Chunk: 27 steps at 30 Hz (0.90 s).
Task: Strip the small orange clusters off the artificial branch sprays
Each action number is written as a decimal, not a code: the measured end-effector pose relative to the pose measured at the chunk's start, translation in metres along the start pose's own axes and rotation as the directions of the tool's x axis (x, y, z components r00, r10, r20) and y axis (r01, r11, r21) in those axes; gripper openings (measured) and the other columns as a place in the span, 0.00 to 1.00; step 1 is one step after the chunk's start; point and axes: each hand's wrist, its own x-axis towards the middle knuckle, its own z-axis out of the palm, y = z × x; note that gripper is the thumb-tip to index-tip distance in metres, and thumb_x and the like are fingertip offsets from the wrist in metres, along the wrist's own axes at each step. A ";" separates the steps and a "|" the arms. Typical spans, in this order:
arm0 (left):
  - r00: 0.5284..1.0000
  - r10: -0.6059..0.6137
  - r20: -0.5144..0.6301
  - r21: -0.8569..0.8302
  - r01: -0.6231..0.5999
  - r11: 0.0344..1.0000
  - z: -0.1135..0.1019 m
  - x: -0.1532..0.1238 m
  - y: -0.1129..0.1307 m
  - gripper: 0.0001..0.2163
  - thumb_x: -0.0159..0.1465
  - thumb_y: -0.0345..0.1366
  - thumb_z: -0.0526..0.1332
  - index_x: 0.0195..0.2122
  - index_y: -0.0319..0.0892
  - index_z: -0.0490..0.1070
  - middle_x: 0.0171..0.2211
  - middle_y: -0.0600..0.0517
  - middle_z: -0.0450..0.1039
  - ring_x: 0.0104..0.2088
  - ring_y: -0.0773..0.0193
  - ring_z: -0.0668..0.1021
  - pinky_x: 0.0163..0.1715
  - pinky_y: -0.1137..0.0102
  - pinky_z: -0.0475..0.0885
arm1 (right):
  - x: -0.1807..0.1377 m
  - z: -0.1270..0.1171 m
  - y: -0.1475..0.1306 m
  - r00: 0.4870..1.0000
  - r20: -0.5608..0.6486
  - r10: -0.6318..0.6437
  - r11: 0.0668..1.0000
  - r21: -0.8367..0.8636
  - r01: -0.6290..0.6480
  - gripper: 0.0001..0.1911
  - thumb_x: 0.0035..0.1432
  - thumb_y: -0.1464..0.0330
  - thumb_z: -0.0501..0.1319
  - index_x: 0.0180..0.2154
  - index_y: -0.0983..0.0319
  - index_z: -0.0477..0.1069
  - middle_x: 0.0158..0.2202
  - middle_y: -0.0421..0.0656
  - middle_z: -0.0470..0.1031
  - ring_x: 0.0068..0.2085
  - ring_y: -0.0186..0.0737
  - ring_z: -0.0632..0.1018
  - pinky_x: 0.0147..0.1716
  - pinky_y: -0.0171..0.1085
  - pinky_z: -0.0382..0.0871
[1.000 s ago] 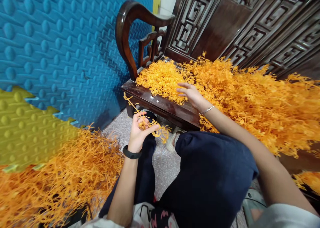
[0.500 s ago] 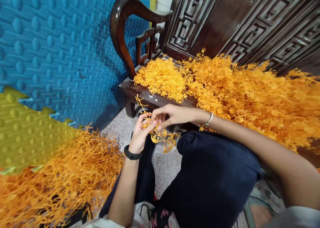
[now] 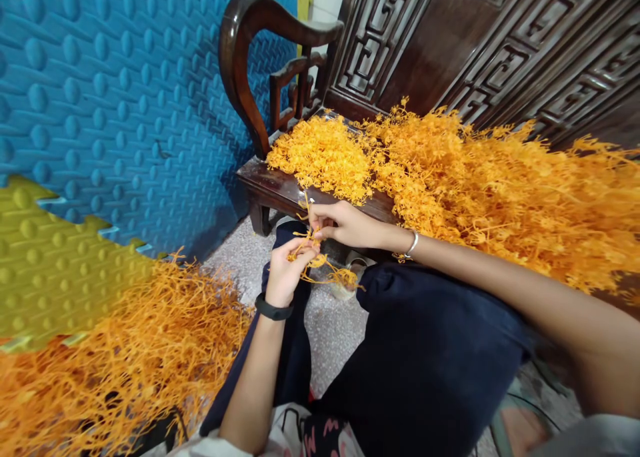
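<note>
While both hands were held in front of the settee (image 3: 260, 175), a thin orange sprig (image 3: 319, 262) was pinched in the head view by the fingers of the left hand (image 3: 284, 273), and its upper part was nipped between the right hand's (image 3: 353, 225) thumb and forefinger. In judgement, the stem was best steadied close to the pinched spot, with light pressure, so that no branch would be snapped or tangled. The sprig was spanned across both sets of fingers, which were placed just beside each other; one end was raised beyond the right fingertips, and loose strands (image 3: 345, 278) were hung below them.
</note>
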 end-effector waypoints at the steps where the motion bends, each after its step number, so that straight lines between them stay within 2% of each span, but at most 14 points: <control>1: 1.000 -0.026 0.013 -0.001 0.026 1.000 0.000 0.000 0.001 0.04 0.50 0.33 0.64 0.26 0.38 0.73 0.24 0.53 0.73 0.23 0.70 0.71 0.24 0.75 0.65 | 0.000 0.001 0.001 1.000 -0.026 0.013 1.000 0.010 -0.013 0.07 0.49 0.79 0.58 0.25 0.65 0.60 0.22 0.36 0.64 0.24 0.25 0.64 0.26 0.29 0.57; 5: 0.999 -0.043 0.003 -0.008 0.043 0.999 0.001 -0.001 0.005 0.04 0.51 0.34 0.63 0.23 0.39 0.72 0.17 0.56 0.68 0.16 0.75 0.62 0.16 0.77 0.55 | 0.003 0.005 0.007 0.991 -0.098 0.086 0.996 0.040 -0.083 0.07 0.49 0.78 0.58 0.24 0.65 0.60 0.19 0.35 0.64 0.23 0.25 0.63 0.26 0.29 0.55; 12: 0.996 -0.035 -0.078 -0.101 0.027 0.995 0.008 -0.001 0.007 0.05 0.50 0.35 0.63 0.25 0.38 0.71 0.18 0.56 0.66 0.16 0.76 0.60 0.15 0.77 0.49 | 0.007 0.007 0.007 0.960 -0.237 0.146 0.989 0.053 -0.137 0.06 0.47 0.77 0.58 0.23 0.65 0.61 0.18 0.34 0.63 0.22 0.25 0.63 0.26 0.30 0.56; 15: 0.994 -0.020 -0.103 -0.135 0.006 0.991 0.008 -0.001 0.007 0.05 0.50 0.35 0.63 0.25 0.39 0.70 0.18 0.57 0.65 0.15 0.76 0.60 0.15 0.77 0.49 | 0.010 0.007 0.005 0.956 -0.249 0.157 0.987 0.075 -0.143 0.06 0.46 0.77 0.58 0.23 0.65 0.60 0.18 0.34 0.63 0.22 0.25 0.64 0.26 0.29 0.56; 20: 0.992 -0.021 -0.123 -0.167 0.000 0.986 0.006 -0.001 0.008 0.05 0.50 0.35 0.63 0.25 0.39 0.70 0.17 0.57 0.65 0.15 0.76 0.60 0.14 0.77 0.49 | 0.017 0.005 0.002 0.966 -0.230 0.120 0.993 0.008 -0.121 0.06 0.46 0.76 0.58 0.23 0.65 0.61 0.18 0.35 0.64 0.22 0.25 0.64 0.25 0.29 0.55; 27: 0.989 -0.047 -0.141 -0.230 0.014 0.973 0.004 0.002 0.011 0.06 0.49 0.35 0.64 0.26 0.40 0.69 0.17 0.58 0.65 0.14 0.76 0.59 0.13 0.77 0.47 | 0.024 0.004 -0.002 0.956 -0.251 0.150 0.988 0.008 -0.153 0.06 0.46 0.75 0.59 0.23 0.65 0.62 0.19 0.35 0.65 0.22 0.26 0.66 0.26 0.29 0.57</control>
